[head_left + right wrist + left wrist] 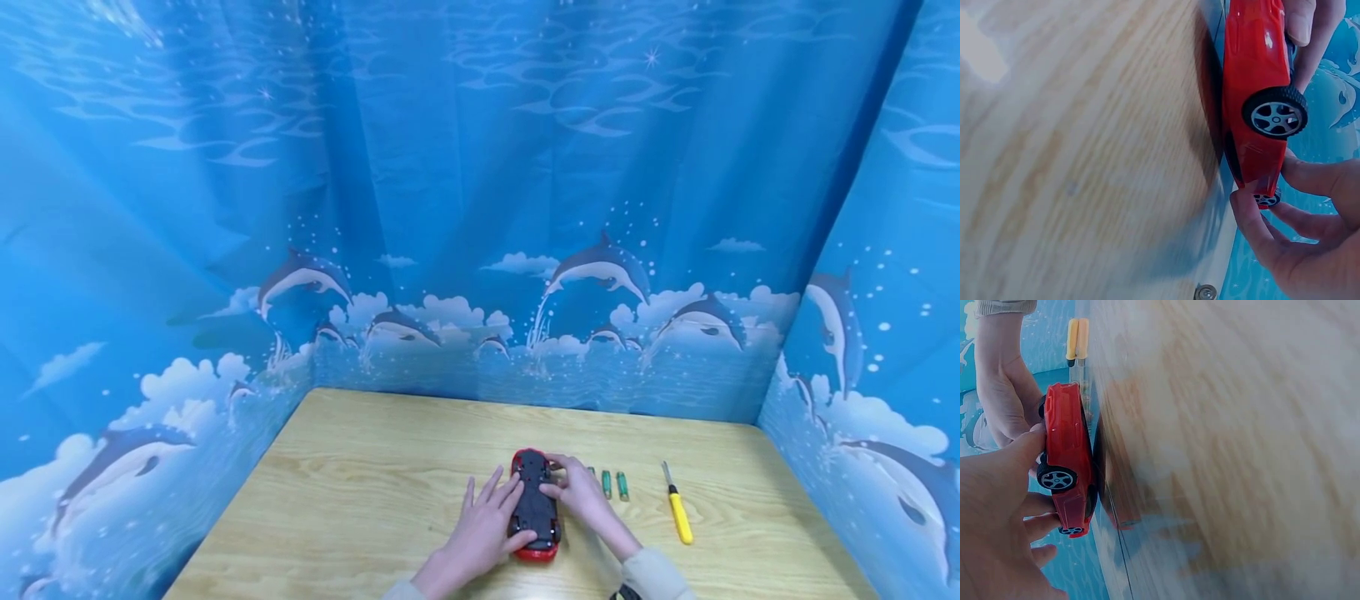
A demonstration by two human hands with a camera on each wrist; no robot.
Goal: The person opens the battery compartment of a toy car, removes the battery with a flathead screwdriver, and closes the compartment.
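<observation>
A red toy car (535,556) lies upside down on the table, its black underside (534,504) facing up. My left hand (480,525) rests on it from the left, fingers spread and fairly straight, thumb across the underside near the closer end. At the far end on the right side, my right hand (581,492) holds the car between thumb and forefinger. In the right wrist view the forefinger (1249,215) bends against the body beside a small wheel (1267,200). The left wrist view shows the left thumb (1030,445) along the car's upturned edge.
Green batteries (622,486) stand in a row just right of my right hand, one partly hidden. Farther right lies a screwdriver (681,517) with a yellow handle. A blue dolphin-print curtain (465,208) surrounds the wooden table (360,483) at the back and sides.
</observation>
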